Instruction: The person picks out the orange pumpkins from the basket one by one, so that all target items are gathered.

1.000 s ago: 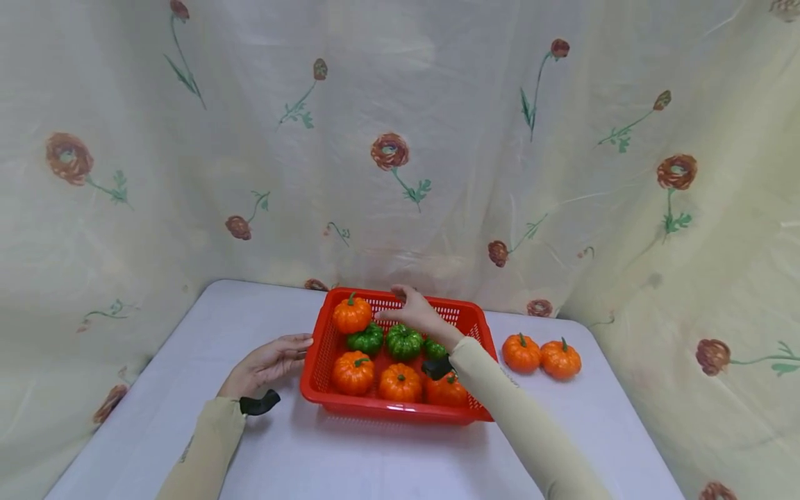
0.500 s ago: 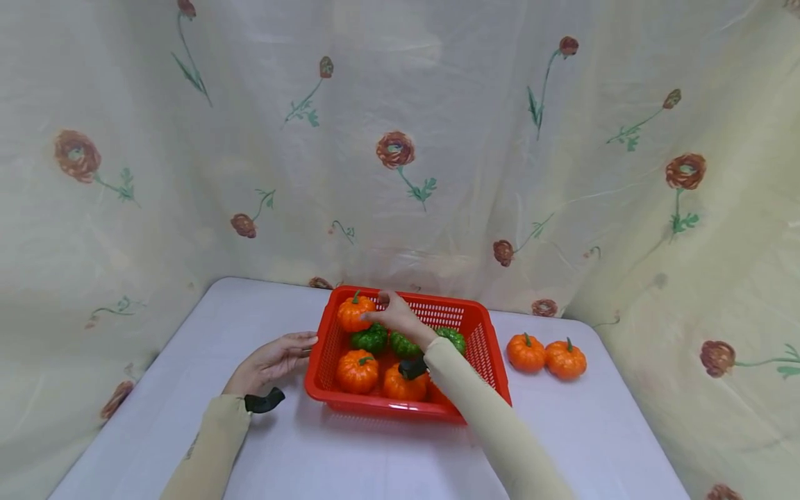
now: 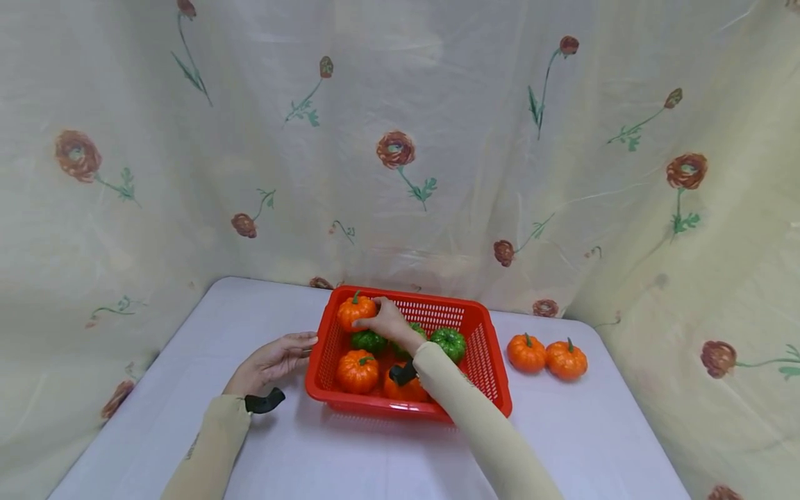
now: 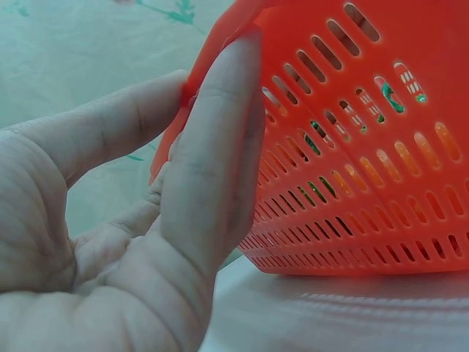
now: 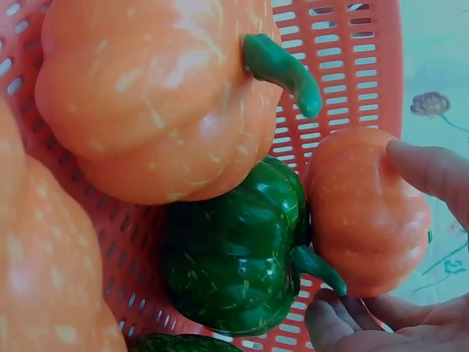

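My left hand (image 3: 271,362) pinches the left rim of the red basket (image 3: 400,405); in the left wrist view its thumb and fingers lie on either side of the rim beside the slotted wall (image 4: 410,40). At the basket's back left corner, my right hand (image 3: 387,322) grips a small orange pumpkin (image 3: 353,314). Seen from the right wrist, thumb and fingers sit on opposite sides of that orange pumpkin (image 5: 363,213), against a dark green one (image 5: 238,253) with a curved stem. Another green pumpkin (image 3: 448,343) and orange pumpkins (image 3: 357,372) lie in the basket, some partly hidden by my right arm.
Two orange pumpkins (image 3: 526,353) stand side by side on the white table (image 3: 600,423), right of the basket. A flower-printed curtain (image 3: 437,236) hangs behind and beside the table. Black wrist straps (image 3: 265,401) show at both cuffs.
My right hand has moved left and down across the basket and has taken hold of the orange pumpkin in the back left corner. The left hand stays at the rim.
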Demonstrator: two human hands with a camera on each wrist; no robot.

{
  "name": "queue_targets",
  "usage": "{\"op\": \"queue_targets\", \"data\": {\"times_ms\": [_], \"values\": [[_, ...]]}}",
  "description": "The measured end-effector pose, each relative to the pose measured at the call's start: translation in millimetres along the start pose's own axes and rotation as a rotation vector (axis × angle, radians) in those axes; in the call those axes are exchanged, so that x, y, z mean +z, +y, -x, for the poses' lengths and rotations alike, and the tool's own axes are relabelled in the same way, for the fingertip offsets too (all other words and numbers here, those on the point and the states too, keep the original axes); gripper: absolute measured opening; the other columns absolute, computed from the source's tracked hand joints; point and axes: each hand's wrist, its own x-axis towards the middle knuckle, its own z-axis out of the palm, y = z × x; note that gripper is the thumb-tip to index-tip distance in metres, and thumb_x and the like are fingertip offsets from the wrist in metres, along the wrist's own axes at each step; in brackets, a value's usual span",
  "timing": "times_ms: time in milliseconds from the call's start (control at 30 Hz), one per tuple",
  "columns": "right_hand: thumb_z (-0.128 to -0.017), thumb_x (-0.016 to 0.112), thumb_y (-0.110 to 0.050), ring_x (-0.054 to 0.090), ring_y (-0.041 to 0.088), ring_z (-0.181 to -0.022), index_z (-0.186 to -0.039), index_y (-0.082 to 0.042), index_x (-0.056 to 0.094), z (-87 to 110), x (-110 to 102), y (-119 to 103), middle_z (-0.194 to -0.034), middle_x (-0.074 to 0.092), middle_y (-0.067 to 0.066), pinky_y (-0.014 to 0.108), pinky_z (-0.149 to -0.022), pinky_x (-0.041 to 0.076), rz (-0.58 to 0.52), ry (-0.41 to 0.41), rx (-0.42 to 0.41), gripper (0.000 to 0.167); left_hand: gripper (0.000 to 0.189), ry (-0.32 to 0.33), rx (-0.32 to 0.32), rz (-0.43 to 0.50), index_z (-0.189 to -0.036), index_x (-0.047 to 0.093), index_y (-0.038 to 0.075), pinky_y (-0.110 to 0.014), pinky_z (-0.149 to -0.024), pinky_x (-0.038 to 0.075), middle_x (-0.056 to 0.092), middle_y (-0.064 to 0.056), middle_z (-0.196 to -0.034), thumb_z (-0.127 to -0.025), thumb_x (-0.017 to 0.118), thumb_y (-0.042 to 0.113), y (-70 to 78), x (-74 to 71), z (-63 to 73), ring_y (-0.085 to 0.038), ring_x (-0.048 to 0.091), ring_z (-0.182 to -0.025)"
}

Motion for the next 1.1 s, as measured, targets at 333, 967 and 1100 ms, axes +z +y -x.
{"op": "queue_targets", "data": {"times_ms": [333,967,1100], "values": [[-0.080,0.078,-0.032,0.054,0.029,-0.113,-0.138,0.000,0.040,1.7,6,-3,-0.133,0.051,0.017,0.043,-0.105,0.046,-0.004,0.046,0.006,0.077,0.071,0.000,-0.021,0.013,-0.145,0.039,0.006,-0.031,-0.097,0.051,0.064,-0.009,-0.125,-0.084,0.075,0.016,1.0,1.5,1.1,-0.021,0.064,-0.111],[-0.077,0.080,-0.037,0.057,0.023,-0.109,-0.139,-0.007,0.043,19.5,-11,-1,-0.130,0.055,0.010,0.040,-0.100,0.049,0.005,-0.003,-0.013,0.078,0.069,0.009,-0.019,0.032,-0.144,0.040,0.007,-0.032,-0.097,0.052,0.062,-0.011,-0.127,-0.085,0.074,0.014,-0.8,1.5,-1.4,-0.024,0.064,-0.113],[-0.078,0.079,-0.036,0.058,0.023,-0.109,-0.139,-0.009,0.044,27.0,-19,1,-0.129,0.056,0.010,0.039,-0.098,0.050,-0.001,-0.011,-0.031,0.076,0.069,0.011,-0.019,0.037,-0.144,0.040,0.008,-0.032,-0.098,0.051,0.063,-0.010,-0.127,-0.085,0.074,0.015,-1.0,0.2,-1.1,-0.023,0.064,-0.113]]}}
